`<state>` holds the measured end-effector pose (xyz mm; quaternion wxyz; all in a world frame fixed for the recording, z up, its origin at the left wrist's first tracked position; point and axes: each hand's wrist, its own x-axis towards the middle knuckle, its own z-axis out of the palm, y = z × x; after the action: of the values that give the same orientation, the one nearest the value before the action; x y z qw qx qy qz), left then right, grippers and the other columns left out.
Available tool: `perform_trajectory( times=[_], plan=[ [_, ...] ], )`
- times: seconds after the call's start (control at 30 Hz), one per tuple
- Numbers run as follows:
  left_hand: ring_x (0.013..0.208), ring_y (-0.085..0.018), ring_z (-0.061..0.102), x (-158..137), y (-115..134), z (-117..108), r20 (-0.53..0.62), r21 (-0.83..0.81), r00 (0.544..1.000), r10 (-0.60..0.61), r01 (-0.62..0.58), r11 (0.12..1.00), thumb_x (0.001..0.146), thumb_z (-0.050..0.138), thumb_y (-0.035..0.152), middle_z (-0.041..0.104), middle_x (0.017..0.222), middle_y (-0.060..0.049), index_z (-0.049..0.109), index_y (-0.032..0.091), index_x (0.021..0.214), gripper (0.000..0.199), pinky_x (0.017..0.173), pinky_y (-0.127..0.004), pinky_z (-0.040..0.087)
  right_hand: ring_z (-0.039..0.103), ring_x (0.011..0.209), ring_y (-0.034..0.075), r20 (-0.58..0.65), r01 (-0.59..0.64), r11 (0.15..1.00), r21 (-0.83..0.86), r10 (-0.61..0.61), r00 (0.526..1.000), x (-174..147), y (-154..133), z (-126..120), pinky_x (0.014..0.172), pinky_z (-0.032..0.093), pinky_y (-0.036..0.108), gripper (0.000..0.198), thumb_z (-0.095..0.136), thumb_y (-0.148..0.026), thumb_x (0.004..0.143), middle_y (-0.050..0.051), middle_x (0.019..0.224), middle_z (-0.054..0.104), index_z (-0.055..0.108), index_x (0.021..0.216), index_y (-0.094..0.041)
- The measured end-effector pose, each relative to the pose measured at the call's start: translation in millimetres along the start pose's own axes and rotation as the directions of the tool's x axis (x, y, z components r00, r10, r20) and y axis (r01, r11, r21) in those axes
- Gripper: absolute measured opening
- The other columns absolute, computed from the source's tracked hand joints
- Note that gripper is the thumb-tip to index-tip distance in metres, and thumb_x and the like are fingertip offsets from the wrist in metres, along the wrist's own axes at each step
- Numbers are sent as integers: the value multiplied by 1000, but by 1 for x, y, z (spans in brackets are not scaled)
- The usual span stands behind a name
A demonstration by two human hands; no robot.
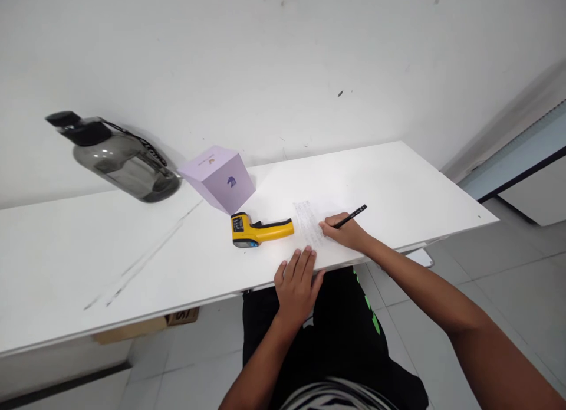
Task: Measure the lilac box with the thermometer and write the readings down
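A small sheet of paper [307, 221] covered in faint handwriting lies near the table's front edge. My right hand [342, 230] rests on its right side, closed around a black pen [351, 216] that slants up to the right; the pen's tip is hidden by my fingers. My left hand [298, 280] lies flat at the table edge, fingers stretched out, with its fingertips by the paper's lower end. Left of the paper is a yellow and black infrared thermometer [265, 231] on its side, its handle end next to the sheet.
A lilac box [225, 183] stands behind the thermometer. Further left, a grey see-through bottle [128, 162] with a black cap and strap stands near the wall [283, 74]. The white table [177, 256] has dark streaks. Below its front edge is a cardboard box [145, 327].
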<state>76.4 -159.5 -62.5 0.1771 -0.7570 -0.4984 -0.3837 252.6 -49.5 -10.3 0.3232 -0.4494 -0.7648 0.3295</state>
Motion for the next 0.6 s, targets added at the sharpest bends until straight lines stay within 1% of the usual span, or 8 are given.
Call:
perform_trajectory(
  times=[0.13,0.2,0.27,0.37,0.47,0.5,0.53,0.6],
  plan=[
    [114,-22,64,1,2,-4,25,-41,999,-26,27,999,87,65,33,69,125,-4,51,25,141,56,109,-35,25,46,55,12,-40,-72,996,59,75,996,0,-2,-3,57,33,28,38,50,-36,88,-1,54,52,55,54,-18],
    [118,-24,62,2,2,-8,76,-76,996,-50,56,996,86,63,36,67,129,-5,52,24,140,56,109,-38,25,49,57,12,-58,-118,983,140,127,990,2,-3,-5,59,36,27,38,51,-39,88,-1,56,54,62,59,-17],
    [123,-26,58,2,2,-13,151,-107,987,-57,73,992,86,62,40,63,135,-8,51,23,141,58,110,-40,25,48,55,12,-50,-157,957,242,174,983,5,-3,-8,59,37,26,39,53,-44,88,-2,53,51,65,62,-17],
    [133,-30,50,3,-1,-27,295,-144,955,0,44,989,85,61,46,53,145,-12,43,22,147,69,112,-44,24,40,46,9,49,-241,883,403,243,969,15,-2,-12,51,32,25,40,54,-49,87,-4,48,47,66,67,-16],
    [139,-32,42,10,-8,-47,417,-202,903,100,-15,979,84,60,50,42,153,-16,31,19,153,81,111,-47,28,30,38,6,202,-390,775,497,333,921,29,-4,-17,43,23,23,38,57,-49,86,-4,46,48,65,72,-15],
    [140,-31,41,14,-12,-54,424,-234,897,123,-22,972,85,59,50,39,154,-17,30,19,153,80,110,-46,31,29,37,6,247,-435,753,494,358,901,35,-6,-18,42,21,23,37,57,-49,86,-4,46,48,64,73,-15],
    [141,-29,41,21,-18,-59,402,-269,906,134,-23,963,87,58,48,39,155,-17,31,19,152,76,109,-45,35,29,36,6,270,-462,750,474,375,887,40,-9,-20,41,21,23,37,57,-49,86,-4,45,48,64,75,-14],
    [140,-27,42,38,-36,-66,271,-319,957,98,-7,948,91,54,41,43,152,-16,40,21,146,61,108,-42,39,31,36,7,252,-460,795,396,388,887,52,-15,-21,41,23,23,40,54,-52,89,-4,44,48,64,78,-15]
  ],
)
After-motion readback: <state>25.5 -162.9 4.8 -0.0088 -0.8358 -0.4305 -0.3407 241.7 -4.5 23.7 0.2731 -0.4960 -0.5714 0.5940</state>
